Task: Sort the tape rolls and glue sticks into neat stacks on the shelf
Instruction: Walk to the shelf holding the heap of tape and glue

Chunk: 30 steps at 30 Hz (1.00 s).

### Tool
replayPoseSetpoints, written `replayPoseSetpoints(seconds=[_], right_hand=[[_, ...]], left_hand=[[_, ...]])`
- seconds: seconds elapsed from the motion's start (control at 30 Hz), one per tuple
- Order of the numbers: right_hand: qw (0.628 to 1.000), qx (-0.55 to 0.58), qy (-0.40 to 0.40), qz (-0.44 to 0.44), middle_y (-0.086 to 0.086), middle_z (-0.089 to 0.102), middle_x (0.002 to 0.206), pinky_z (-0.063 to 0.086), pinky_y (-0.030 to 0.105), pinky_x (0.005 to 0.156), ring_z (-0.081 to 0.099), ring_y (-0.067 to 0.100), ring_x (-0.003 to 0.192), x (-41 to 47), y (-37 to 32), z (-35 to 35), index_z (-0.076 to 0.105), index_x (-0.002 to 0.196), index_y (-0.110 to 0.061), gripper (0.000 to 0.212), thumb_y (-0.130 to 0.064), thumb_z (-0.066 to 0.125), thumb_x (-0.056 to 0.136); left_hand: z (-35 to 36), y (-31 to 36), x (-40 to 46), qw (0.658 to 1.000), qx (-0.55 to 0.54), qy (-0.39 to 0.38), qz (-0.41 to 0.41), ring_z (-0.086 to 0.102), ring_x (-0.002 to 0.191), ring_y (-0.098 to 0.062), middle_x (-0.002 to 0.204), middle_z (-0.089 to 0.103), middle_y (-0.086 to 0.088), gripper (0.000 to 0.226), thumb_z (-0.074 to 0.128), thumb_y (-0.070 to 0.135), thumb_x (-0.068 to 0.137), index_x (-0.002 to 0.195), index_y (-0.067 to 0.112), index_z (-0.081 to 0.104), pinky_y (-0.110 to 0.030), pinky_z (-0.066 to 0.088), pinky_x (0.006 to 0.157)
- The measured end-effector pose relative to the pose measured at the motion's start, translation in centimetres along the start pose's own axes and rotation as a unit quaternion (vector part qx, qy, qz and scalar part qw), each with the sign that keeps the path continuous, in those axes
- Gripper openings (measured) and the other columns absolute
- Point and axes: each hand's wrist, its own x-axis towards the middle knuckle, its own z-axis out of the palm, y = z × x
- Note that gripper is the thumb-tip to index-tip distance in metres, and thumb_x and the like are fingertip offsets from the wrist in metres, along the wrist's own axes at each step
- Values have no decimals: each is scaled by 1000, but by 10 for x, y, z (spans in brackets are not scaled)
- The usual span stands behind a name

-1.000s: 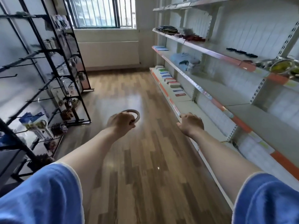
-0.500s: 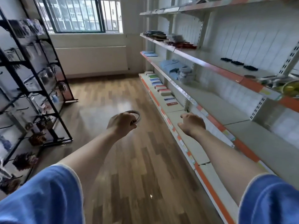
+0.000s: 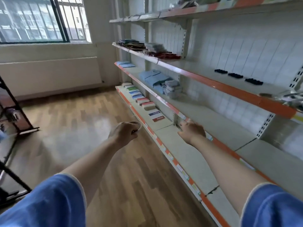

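— How far along is the sorting?

— Barely begun, I'd judge. The left hand is curling round a tape roll, carrying it over the floor near the shelf.

— And the right hand?

— It's reaching over the shelf, holding nothing. No stacks or glue sticks are showing.

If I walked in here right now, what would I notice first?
Two bare arms in blue sleeves reach forward: the left hand curls round a tape roll over the wooden floor, and the right hand hovers above the bottom shelf. Next come the long white shelves with orange edges on the right, with folded blue clothes on the second shelf up. A big barred window glows at the far left.
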Motion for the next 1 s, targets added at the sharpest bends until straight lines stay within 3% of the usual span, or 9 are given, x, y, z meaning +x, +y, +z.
replayPoseSetpoints(seconds=[0.13,0.4,0.57,0.63,0.73,0.87,1.0], right_hand=[[1000,8,18,23,14,50,131,39,33,94,49,30,118,62,-11,-9,47,131,-13,42,-28,44,92],[997,12,56,44,14,54,123,38,34,92,51,31,114,168,-11,-23,53,122,-14,35,-33,44,94],[995,2,84,48,13,53,126,38,35,94,51,31,115,249,1,-36,51,127,-13,40,-33,44,93],[994,2,101,52,14,54,125,38,36,94,51,32,115,289,10,-38,52,127,-12,39,-31,46,93],[991,6,127,51,16,55,123,38,37,93,50,33,114,346,25,-44,53,124,-11,38,-32,47,93],[988,15,146,45,16,56,121,39,37,93,51,33,112,428,52,-59,56,123,-12,37,-30,49,91],[987,9,143,71,16,55,122,39,38,94,50,34,114,494,82,-73,56,124,-12,38,-32,48,92]], left_hand=[[0,-30,76,999,2,0,35,60,89,-25,98,66,-1,18,64,27,86,97,14,69,-25,33,62],[20,-68,206,998,1,-1,68,63,88,-23,111,67,-1,17,66,32,84,94,19,69,-29,47,70],[29,-74,283,995,9,27,92,60,94,-24,110,66,-3,20,64,28,87,102,15,69,-24,34,65],[36,-77,320,994,6,30,102,60,96,-27,112,65,-3,22,64,29,86,103,15,68,-25,34,67],[47,-80,380,994,2,16,106,60,90,-26,97,65,1,18,64,29,86,95,14,68,-26,33,65],[59,-77,473,995,-4,-7,101,53,77,-20,90,66,-6,19,66,28,85,93,11,68,-25,33,63],[65,-66,557,991,-34,0,132,58,80,-25,85,63,-3,16,69,20,82,93,8,69,-26,38,66]])
